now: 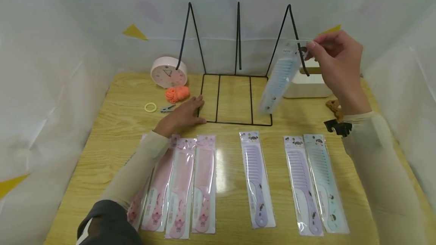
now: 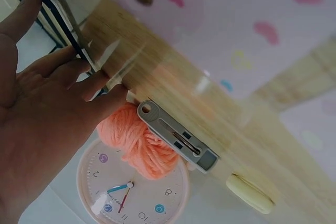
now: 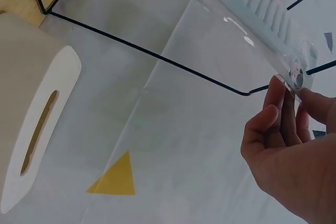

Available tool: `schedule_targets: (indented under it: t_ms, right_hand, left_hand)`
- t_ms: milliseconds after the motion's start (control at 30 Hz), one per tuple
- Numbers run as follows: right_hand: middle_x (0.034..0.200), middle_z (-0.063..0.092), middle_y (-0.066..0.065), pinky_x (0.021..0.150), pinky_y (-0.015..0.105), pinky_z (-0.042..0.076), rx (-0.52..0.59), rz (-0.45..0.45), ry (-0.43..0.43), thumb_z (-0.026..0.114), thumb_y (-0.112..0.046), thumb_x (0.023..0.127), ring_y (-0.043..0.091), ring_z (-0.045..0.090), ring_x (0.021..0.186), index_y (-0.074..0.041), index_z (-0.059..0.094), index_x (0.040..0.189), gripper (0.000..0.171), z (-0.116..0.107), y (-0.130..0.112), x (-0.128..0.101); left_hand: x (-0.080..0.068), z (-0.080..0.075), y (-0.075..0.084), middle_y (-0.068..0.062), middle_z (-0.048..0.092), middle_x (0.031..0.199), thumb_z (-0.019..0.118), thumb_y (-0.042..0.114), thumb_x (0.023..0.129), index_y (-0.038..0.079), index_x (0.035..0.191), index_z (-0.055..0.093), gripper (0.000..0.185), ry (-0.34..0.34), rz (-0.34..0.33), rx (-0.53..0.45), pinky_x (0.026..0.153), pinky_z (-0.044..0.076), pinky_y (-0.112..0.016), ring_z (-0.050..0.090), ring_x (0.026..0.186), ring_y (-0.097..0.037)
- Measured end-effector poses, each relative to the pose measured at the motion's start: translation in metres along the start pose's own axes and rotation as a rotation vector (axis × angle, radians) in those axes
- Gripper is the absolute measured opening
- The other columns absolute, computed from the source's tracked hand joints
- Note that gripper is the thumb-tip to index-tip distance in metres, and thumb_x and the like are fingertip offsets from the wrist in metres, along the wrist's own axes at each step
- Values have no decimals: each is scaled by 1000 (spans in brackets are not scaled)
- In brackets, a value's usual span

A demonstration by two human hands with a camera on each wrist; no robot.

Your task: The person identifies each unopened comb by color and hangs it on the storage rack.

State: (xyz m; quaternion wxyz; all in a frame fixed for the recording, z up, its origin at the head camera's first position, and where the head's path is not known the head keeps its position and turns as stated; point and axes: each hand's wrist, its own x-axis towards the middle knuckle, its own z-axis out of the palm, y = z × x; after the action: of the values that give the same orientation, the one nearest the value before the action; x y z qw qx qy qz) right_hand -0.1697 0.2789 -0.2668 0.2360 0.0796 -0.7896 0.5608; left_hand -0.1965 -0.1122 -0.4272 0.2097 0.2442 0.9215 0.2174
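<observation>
My right hand [image 1: 342, 61] pinches the top edge of a bagged light-blue comb [image 1: 280, 75], which hangs tilted at the rack's right prong. In the right wrist view, thumb and fingertips grip the clear bag [image 3: 252, 17] right where the prong's wire meets its top. The black wire rack [image 1: 235, 75] has three raised prongs over a flat base. My left hand [image 1: 185, 113] rests at the base's left side with its fingers spread; in the left wrist view the thumb and fingers lie along the wire [image 2: 65, 27].
Pink bagged combs [image 1: 180, 188] lie front left, some under my left forearm. Two purple bagged combs [image 1: 255, 177] and a teal one [image 1: 325, 180] lie front right. A clock [image 1: 163, 73], orange yarn [image 1: 177, 94], clip [image 1: 167, 108] and yellow ring [image 1: 150, 107] sit left; a white tissue box [image 1: 306, 88] stands right.
</observation>
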Motion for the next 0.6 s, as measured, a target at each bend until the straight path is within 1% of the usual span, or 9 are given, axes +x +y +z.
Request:
schedule_targets:
  t_ms: [67, 167, 300, 467, 533, 600]
  right_hand:
    - [89, 71, 0, 76, 24, 51, -26, 5, 8, 69, -12, 94, 14, 66, 75, 1, 67, 105, 17, 5, 6, 16]
    - [89, 70, -3, 77, 24, 50, -31, 37, 17, 68, -14, 94, 12, 65, 74, -3, 66, 104, 14, 12, 12, 40]
    - [90, 67, -5, 78, 23, 48, -42, 83, 20, 66, -15, 96, 9, 64, 75, -9, 64, 103, 9, 20, 16, 65]
    - [92, 67, -6, 79, 24, 47, -71, 92, 10, 65, -16, 97, 8, 64, 77, -11, 63, 104, 8, 22, 23, 77]
    - [92, 67, -9, 83, 24, 46, -100, 106, -3, 66, -20, 97, 6, 63, 79, -12, 64, 110, 16, 19, 23, 77]
    - [97, 67, -11, 87, 24, 44, -137, 137, -16, 67, -25, 96, 4, 63, 83, -13, 63, 118, 26, 15, 21, 74]
  left_hand:
    - [-1, 1, 0, -9, 11, 167, 70, 36, 94, 6, 157, 28, 81, 1, 6, -4, 123, 15, -50, 9, 153, -32]
    - [0, 1, 0, -9, 12, 166, 70, 36, 94, 7, 157, 29, 81, 9, 11, -7, 123, 16, -50, 10, 153, -32]
    - [1, 2, 0, -9, 13, 166, 70, 36, 94, 9, 157, 29, 80, 12, 13, -22, 123, 15, -50, 10, 153, -31]
    - [2, 3, 0, -8, 13, 166, 71, 36, 93, 10, 157, 29, 81, 5, 9, -27, 123, 16, -50, 10, 153, -31]
    - [3, 4, -1, -8, 13, 166, 70, 37, 93, 10, 157, 29, 81, 4, 6, -19, 123, 16, -50, 10, 153, -31]
    - [3, 4, -1, -7, 13, 167, 70, 37, 94, 11, 157, 29, 81, 8, 1, -14, 123, 16, -50, 10, 153, -30]
